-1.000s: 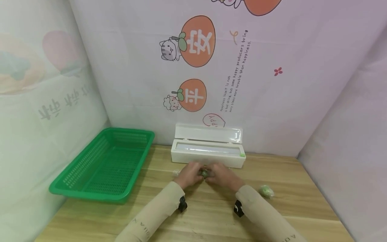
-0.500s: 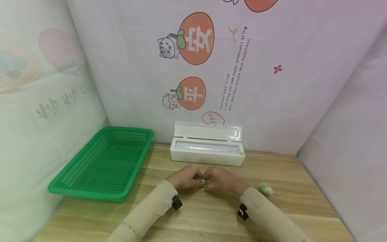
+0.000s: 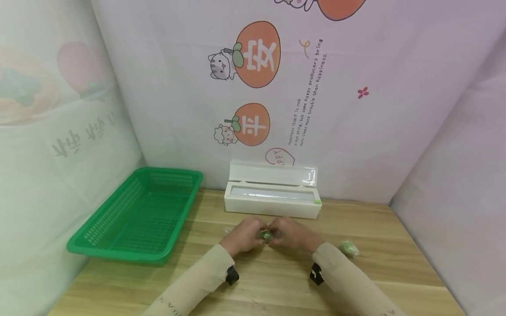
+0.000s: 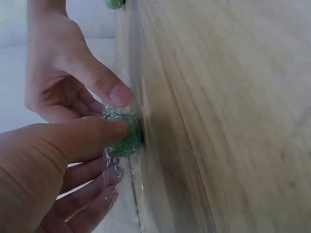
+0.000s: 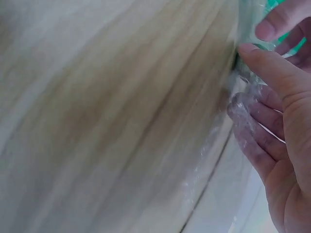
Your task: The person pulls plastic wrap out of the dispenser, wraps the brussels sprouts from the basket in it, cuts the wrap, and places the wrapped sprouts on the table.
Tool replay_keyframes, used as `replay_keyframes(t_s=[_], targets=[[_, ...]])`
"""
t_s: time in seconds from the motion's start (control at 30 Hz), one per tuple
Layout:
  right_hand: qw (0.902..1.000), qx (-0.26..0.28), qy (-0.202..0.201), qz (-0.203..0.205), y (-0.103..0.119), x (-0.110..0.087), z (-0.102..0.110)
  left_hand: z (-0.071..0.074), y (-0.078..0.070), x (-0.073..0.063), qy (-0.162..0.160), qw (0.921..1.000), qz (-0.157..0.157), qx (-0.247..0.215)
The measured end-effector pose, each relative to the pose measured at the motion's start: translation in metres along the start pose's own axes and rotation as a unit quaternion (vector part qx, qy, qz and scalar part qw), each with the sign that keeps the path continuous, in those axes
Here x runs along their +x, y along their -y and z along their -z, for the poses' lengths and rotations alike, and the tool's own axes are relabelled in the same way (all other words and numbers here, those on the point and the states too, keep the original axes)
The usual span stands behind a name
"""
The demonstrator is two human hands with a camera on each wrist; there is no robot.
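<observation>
A small round green vegetable [image 3: 266, 236], partly covered in clear cling film, lies between both hands over the wooden table. My left hand [image 3: 246, 235] grips it: in the left wrist view the thumb [image 4: 109, 130] lies across the green ball [image 4: 129, 145], with the other fingers behind it among loose film. From the opposite side my right hand [image 3: 295, 235] pinches the cling film [image 5: 244, 109], which spreads over its curled fingers. A second green vegetable [image 3: 349, 249], wrapped in film, lies beside the right forearm.
Behind the hands stands a white cling film dispenser [image 3: 272, 207] with its lid raised. A green plastic basket [image 3: 118, 254] is at the left, by the side wall. Printed cloth [image 3: 336, 131] hangs behind the table.
Both hands have come slightly nearer to the body with the green vegetable, away from the dispenser. Over the last half second they have shifted only a little around it.
</observation>
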State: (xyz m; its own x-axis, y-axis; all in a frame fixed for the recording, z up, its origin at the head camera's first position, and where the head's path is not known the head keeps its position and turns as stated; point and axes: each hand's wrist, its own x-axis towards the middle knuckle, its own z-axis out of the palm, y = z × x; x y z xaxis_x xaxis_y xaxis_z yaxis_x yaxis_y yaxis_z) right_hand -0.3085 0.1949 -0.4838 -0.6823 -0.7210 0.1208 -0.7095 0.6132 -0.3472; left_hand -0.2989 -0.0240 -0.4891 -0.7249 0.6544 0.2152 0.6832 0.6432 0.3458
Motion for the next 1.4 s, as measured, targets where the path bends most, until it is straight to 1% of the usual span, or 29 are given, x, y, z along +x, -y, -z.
replay_keyframes(t_s=[0.07, 0.17, 0.23, 0.3, 0.37, 0.43, 0.53, 0.67, 0.8, 0.87, 0.97, 1.07, 1.17, 1.3, 1.4], targets=[[0.9998, 0.016, 0.005, -0.014, -0.001, -0.006, 0.005, -0.001, -0.003, 0.001, 0.004, 1.0000, -0.004, 0.007], [0.9980, 0.024, 0.003, -0.058, -0.001, -0.015, 0.017, -0.002, -0.006, 0.003, 0.006, 0.9996, -0.002, 0.028], [0.9964, 0.014, -0.001, -0.084, -0.003, -0.021, 0.027, -0.003, -0.007, 0.005, 0.005, 0.9992, 0.008, 0.039], [0.9953, -0.009, -0.006, -0.097, -0.006, -0.026, 0.035, -0.004, -0.008, 0.008, 0.008, 0.9984, 0.025, 0.050], [0.9947, -0.024, -0.006, -0.100, -0.009, -0.031, 0.042, -0.004, -0.008, 0.010, 0.012, 0.9977, 0.041, 0.053], [0.9948, -0.027, -0.008, -0.098, -0.010, -0.036, 0.050, -0.005, -0.006, 0.012, 0.014, 0.9972, 0.051, 0.052], [0.9946, -0.025, -0.011, -0.100, -0.012, -0.043, 0.060, -0.005, -0.002, 0.013, 0.009, 0.9976, 0.052, 0.046], [0.9941, -0.015, -0.017, -0.106, -0.016, -0.051, 0.071, -0.003, 0.001, 0.010, -0.004, 0.9987, 0.041, 0.032], [0.9902, 0.017, -0.017, -0.138, -0.023, -0.059, 0.079, 0.004, 0.000, 0.005, -0.019, 0.9991, 0.033, 0.018], [0.9870, 0.039, -0.020, -0.155, -0.026, -0.062, 0.081, 0.009, -0.001, 0.002, -0.030, 0.9990, 0.026, 0.018], [0.9824, 0.065, -0.029, -0.173, -0.030, -0.065, 0.082, 0.016, -0.001, -0.003, -0.055, 0.9979, 0.013, 0.031], [0.9780, 0.089, -0.038, -0.185, -0.032, -0.067, 0.081, 0.021, 0.002, -0.009, -0.086, 0.9945, -0.007, 0.058], [0.9764, 0.098, -0.038, -0.189, -0.035, -0.069, 0.076, 0.024, 0.004, -0.015, -0.111, 0.9896, -0.026, 0.088], [0.9792, 0.114, -0.032, -0.165, -0.036, -0.069, 0.066, 0.024, 0.006, -0.021, -0.140, 0.9812, -0.058, 0.119], [0.9809, 0.127, -0.021, -0.146, -0.035, -0.066, 0.057, 0.023, 0.007, -0.024, -0.157, 0.9754, -0.078, 0.133]])
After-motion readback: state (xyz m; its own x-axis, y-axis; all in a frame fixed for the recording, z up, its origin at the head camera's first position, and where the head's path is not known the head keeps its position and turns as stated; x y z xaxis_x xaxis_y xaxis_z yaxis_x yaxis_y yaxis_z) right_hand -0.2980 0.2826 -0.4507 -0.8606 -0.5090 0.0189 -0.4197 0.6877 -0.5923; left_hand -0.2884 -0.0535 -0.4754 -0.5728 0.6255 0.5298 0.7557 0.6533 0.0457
